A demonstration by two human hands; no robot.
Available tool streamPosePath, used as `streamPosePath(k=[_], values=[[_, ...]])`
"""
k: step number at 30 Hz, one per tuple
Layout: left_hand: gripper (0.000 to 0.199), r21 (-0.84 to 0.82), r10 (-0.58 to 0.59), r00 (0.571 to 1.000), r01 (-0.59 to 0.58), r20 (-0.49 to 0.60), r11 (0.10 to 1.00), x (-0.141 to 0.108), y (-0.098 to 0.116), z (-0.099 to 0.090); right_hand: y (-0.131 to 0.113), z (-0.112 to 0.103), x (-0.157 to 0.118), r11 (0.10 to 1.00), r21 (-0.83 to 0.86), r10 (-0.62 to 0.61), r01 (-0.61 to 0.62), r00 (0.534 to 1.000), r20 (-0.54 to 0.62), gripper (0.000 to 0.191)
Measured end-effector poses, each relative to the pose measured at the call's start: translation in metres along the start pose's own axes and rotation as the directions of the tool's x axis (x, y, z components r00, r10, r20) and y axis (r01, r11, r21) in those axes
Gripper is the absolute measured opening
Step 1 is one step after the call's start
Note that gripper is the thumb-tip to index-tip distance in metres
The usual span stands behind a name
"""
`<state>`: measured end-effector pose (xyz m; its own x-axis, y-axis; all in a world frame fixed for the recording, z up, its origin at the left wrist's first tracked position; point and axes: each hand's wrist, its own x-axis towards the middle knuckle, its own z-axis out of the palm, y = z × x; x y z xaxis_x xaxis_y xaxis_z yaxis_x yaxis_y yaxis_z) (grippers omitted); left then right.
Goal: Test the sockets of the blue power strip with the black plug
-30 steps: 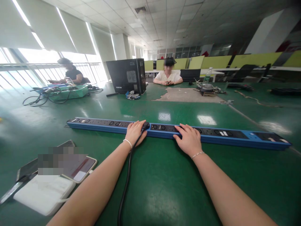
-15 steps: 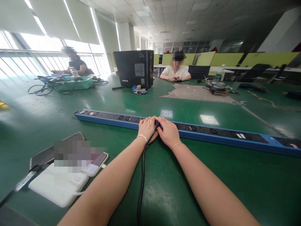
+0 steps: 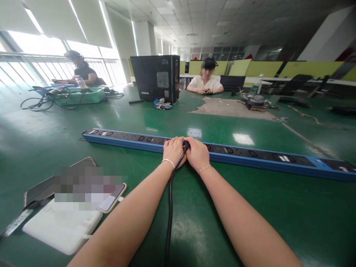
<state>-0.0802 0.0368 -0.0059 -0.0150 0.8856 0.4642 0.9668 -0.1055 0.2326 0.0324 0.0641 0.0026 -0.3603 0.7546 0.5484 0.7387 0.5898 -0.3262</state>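
Observation:
A long blue power strip point(image 3: 125, 142) with black sockets lies across the green table. Both my hands are at its middle, close together around the black plug point(image 3: 186, 144) of a black cable point(image 3: 170, 207) that runs down toward me between my forearms. My left hand point(image 3: 174, 150) rests on the strip's near side, fingers over its top and against the plug. My right hand point(image 3: 197, 154) is closed round the plug's right side. The fingertips partly hide the plug and the socket under it.
Phones point(image 3: 112, 198) and a white power bank point(image 3: 63, 226) lie at the left front. Farther back are a green basket point(image 3: 91, 97) of cables, a black computer case point(image 3: 154, 79), gloves point(image 3: 162, 104) and a bottle point(image 3: 256, 86). Two people sit beyond the table.
The view has shifted slightly, so the phones and power bank appear farther left and lower. My hands keep nearly the same hold at the plug.

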Motion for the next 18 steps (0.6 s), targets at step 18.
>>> streamPosePath(k=[18], values=[[0.063,0.021,-0.037,0.999,0.037,0.001,0.999,0.003,0.001,0.000,0.090,-0.049,-0.014,0.888,0.353,0.411,-0.293,0.852,-0.326,0.034]])
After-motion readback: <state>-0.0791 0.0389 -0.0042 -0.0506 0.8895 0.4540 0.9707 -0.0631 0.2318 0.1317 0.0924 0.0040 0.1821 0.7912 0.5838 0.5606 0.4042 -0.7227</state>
